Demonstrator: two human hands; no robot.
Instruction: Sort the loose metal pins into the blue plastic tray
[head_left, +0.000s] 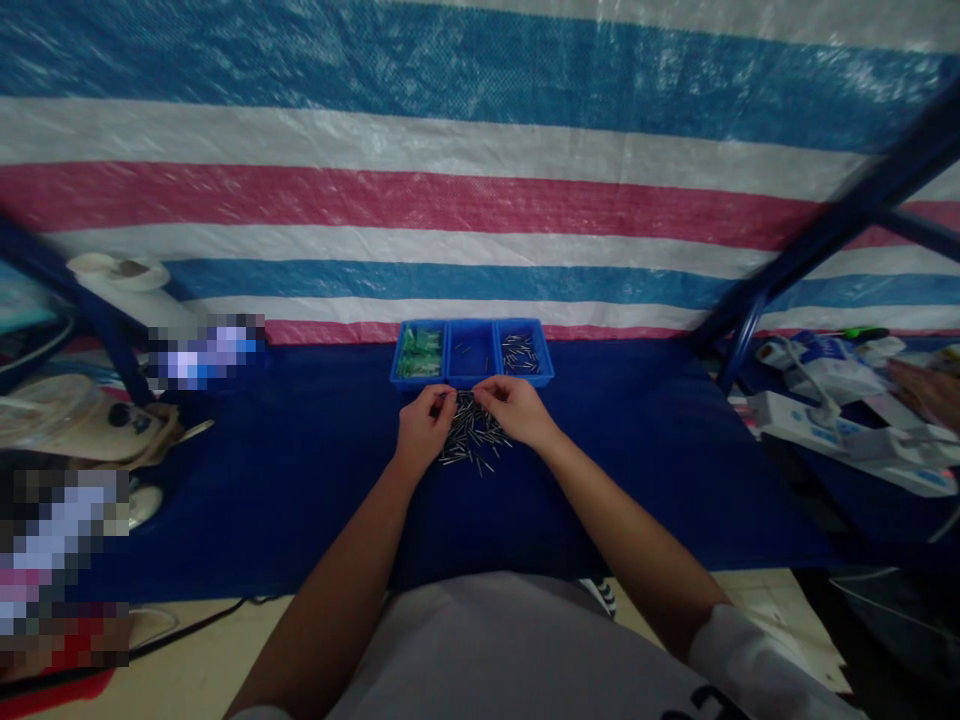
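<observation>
- While the head view looks down at the table, the left hand sits at the left edge of a loose pile of thin metal pins, fingertips drawn in narrow; can't tell if a pin's between them, tbh.
- Right hand is at the pile's far right edge, thumb and finger also close together. Same deal, too small to say what they've got.
- Just beyond the pile is a blue three-section tray: green stuff on the left, a few small bits in the middle, more pins on the right. I'd guess it's that close so nobody has to reach, and the pinch grip suits such skinny pieces.
- Surface is a dark blue tabletop, pretty plain around the pile.
- Room-wise: striped plastic sheet across the far side, blue metal bars framing it, white power strip off right, clutter on the left.
</observation>
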